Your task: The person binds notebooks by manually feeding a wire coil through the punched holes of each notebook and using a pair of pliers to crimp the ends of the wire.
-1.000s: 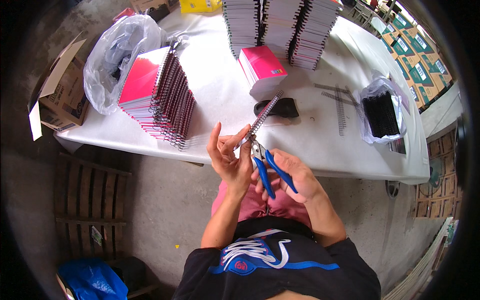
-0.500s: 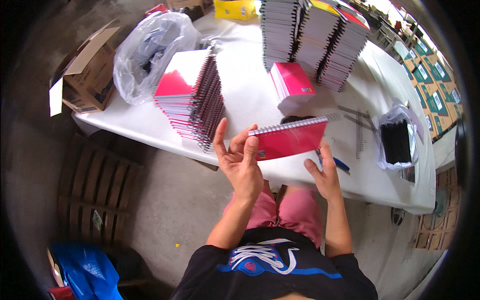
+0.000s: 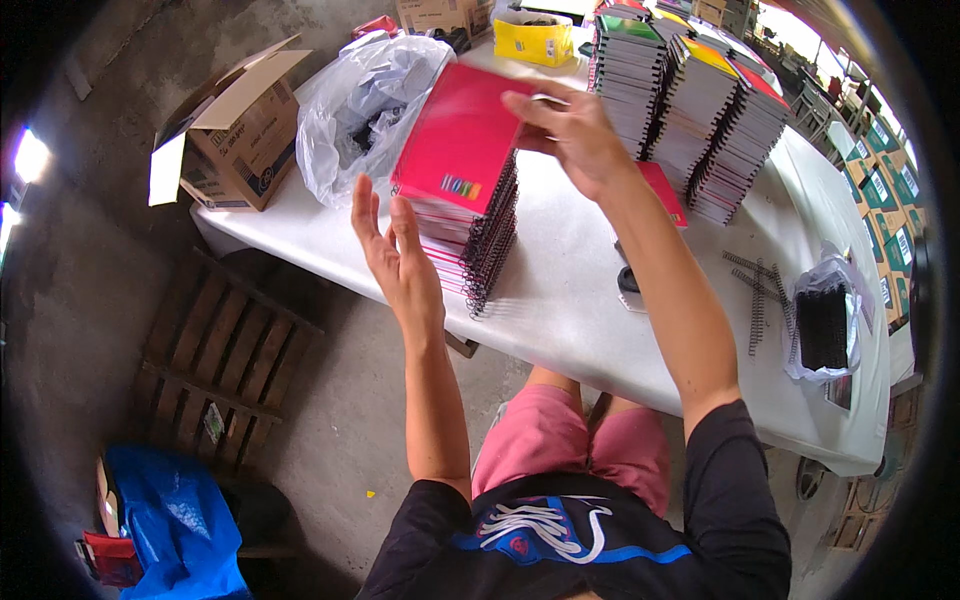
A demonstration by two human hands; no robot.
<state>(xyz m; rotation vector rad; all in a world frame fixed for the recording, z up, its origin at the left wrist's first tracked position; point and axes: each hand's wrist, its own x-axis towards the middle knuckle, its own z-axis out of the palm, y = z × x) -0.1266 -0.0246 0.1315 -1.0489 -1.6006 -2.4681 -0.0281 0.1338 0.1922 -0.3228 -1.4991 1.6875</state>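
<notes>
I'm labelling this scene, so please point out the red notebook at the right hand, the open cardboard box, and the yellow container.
Red notebook (image 3: 452,132): head view, middle of its cover.
Cardboard box (image 3: 243,158): head view, side wall.
Yellow container (image 3: 531,44): head view, near side.

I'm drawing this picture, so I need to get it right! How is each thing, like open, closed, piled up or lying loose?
Top notebook: closed, edge held by right hand
Pile: stacked, coils showing
Left hand: open, beside the pile
Tall stacks: upright, side by side
Box: open, flaps spread
Big bag: open, dark things inside
Small bag: open, packed with black coils
Loose coils: lying crossed
</notes>
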